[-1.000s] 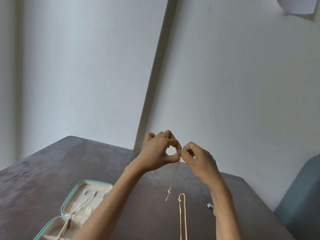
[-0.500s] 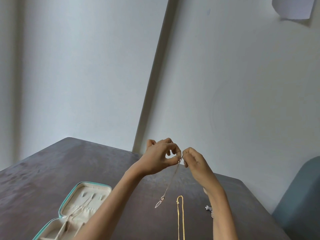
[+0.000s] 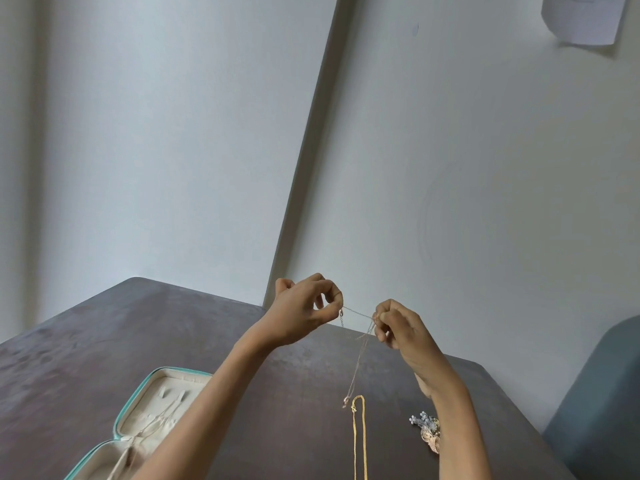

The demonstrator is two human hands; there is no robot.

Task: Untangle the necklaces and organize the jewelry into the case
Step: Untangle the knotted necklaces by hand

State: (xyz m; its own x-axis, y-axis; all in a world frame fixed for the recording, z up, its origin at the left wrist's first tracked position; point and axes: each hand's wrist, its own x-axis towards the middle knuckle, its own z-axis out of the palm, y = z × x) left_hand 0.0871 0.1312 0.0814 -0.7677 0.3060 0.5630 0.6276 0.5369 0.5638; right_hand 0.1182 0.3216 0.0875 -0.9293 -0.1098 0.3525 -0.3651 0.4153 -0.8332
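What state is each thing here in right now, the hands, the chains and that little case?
Left hand: raised, pinching one end of the thin chain.
Right hand: raised, pinching the thin chain.
Thin chain: stretched between the hands, the rest hanging with its pendant near the table.
Gold chain: lying straight on the table.
Jewelry case: open, lying flat.
Beaded ornaments: lying untouched.

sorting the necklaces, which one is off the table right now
The thin rose-coloured chain, stretched between the left hand and right hand, pendant dangling. The gold chain lies flat on the table.
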